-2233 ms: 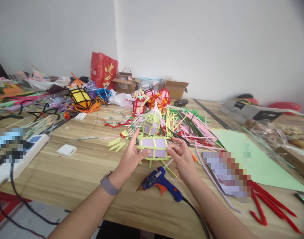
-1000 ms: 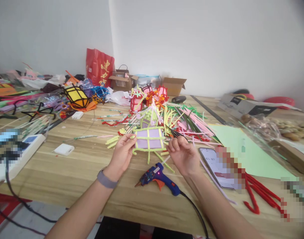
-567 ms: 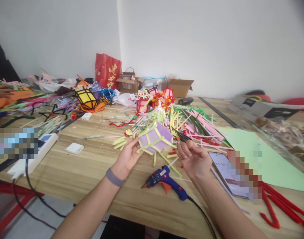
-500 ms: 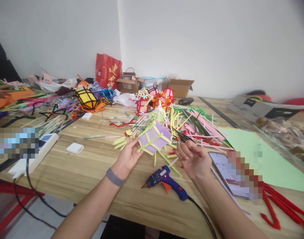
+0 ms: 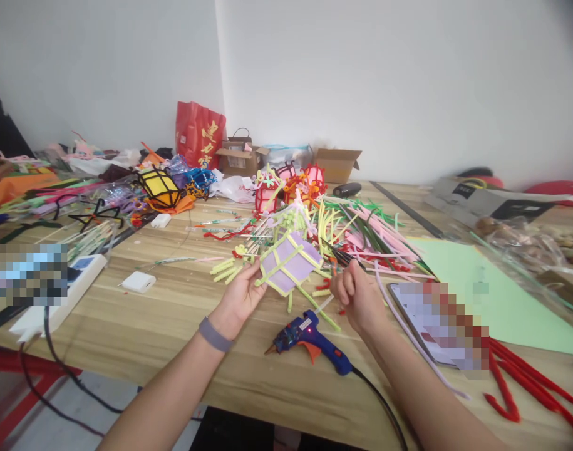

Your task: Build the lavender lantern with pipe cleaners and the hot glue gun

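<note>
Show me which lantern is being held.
The purple lantern, its edge in the left hand; the yellow lantern and pink lanterns sit farther back, untouched.

A craft workroom, this was, and the tabletop (image 5: 149,338) gave it away at once! There sat a blue glue gun (image 5: 321,344) at the near middle, a heap of fuzzy pipe cleaners (image 5: 384,230) beyond it, a yellow-and-black lantern shape (image 5: 158,186) far left, and open cardboard boxes (image 5: 335,168) lined up before plain pale walls (image 5: 384,94). A power strip (image 5: 61,300) lay near left.
</note>
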Demonstrator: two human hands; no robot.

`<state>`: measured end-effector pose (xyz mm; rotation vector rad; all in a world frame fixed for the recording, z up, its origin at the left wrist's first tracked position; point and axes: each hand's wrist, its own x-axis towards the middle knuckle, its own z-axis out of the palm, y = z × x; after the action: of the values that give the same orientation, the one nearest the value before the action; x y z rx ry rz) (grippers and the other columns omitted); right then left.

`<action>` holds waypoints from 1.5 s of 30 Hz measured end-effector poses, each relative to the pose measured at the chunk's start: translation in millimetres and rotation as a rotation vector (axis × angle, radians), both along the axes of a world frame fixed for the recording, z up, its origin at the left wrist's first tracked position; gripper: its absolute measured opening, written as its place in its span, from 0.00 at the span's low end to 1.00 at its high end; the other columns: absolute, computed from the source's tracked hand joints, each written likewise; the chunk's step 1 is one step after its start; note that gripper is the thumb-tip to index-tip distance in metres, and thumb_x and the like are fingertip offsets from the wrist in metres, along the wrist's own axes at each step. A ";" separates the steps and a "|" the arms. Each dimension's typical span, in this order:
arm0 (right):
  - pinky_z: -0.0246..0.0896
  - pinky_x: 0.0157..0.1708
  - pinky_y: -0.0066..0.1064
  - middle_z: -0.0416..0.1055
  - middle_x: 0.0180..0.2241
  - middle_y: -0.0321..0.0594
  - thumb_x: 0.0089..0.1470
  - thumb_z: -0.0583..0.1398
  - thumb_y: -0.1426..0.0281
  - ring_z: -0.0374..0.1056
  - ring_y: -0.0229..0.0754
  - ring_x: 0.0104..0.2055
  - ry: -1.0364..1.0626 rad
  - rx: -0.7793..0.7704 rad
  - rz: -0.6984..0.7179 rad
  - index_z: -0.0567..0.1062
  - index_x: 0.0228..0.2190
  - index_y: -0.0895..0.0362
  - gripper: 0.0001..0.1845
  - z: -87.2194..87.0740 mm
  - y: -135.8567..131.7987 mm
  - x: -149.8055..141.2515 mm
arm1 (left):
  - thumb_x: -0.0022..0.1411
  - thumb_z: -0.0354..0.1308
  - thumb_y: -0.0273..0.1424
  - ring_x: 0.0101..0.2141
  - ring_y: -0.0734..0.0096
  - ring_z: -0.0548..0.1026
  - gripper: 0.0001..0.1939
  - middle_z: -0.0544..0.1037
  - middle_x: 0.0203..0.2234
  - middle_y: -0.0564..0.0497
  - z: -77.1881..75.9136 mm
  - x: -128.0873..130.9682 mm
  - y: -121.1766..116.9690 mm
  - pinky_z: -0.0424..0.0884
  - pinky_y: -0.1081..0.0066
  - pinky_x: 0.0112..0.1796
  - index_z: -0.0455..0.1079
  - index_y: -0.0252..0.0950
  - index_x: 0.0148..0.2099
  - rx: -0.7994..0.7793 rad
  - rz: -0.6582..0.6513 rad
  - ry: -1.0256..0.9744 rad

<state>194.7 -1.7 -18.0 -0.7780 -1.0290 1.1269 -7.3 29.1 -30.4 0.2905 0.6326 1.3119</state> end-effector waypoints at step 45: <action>0.56 0.34 0.31 0.68 0.22 0.34 0.38 0.68 0.50 0.60 0.39 0.28 -0.225 -0.140 -0.057 0.75 0.22 0.56 0.21 -2.4 -3.1 -2.6 | 0.41 0.68 0.31 0.22 0.81 0.64 0.14 0.69 0.21 0.58 4.6 11.9 -22.3 0.59 0.80 0.23 0.71 0.35 0.32 0.354 0.055 0.490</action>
<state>192.1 -4.9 -20.4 -1.0582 -1.1149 1.0874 4.5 6.8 -25.8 0.9085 0.8187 1.4136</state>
